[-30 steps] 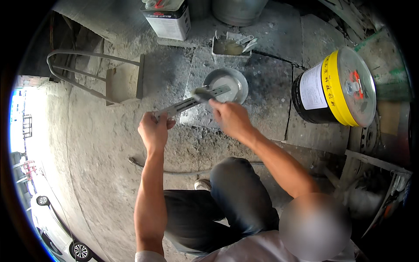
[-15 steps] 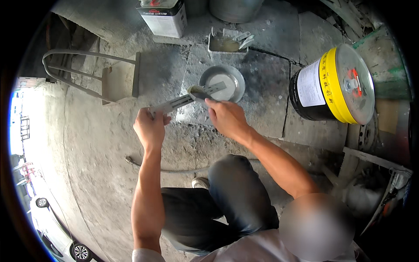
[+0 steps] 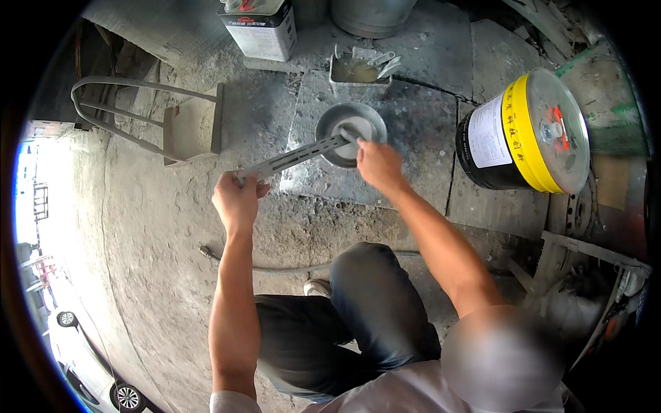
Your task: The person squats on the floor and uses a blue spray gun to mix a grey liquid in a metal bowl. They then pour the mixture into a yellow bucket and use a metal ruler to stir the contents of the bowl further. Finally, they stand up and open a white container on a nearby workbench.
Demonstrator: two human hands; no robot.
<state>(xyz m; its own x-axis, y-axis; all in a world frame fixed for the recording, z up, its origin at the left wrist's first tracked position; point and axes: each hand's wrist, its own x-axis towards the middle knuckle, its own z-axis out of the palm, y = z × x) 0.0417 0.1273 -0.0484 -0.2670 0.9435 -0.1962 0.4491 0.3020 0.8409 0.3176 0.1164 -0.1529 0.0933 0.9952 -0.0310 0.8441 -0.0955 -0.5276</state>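
My left hand [image 3: 236, 199] is closed round the near end of a long slotted metal strip [image 3: 295, 157], which slants up to the right. The strip's far end reaches over a round metal basin [image 3: 321, 124] with pale grey contents. My right hand [image 3: 379, 165] grips a short grey tool that looks like a brush [image 3: 350, 131], laid against the strip's far end above the basin. Its handle is mostly hidden by my fingers, and whether its tip touches the contents I cannot tell.
Behind the basin stands a rectangular tub [image 3: 359, 89] of murky liquid with tools in it. A square tin [image 3: 265, 34] is at the back, a black-and-yellow drum [image 3: 527, 138] at right, a metal frame [image 3: 158, 124] at left. A hose [image 3: 296, 269] crosses the floor.
My right hand has moved right along the strip with the brush, from the strip's middle to its far end over the basin. My left hand has hardly moved.
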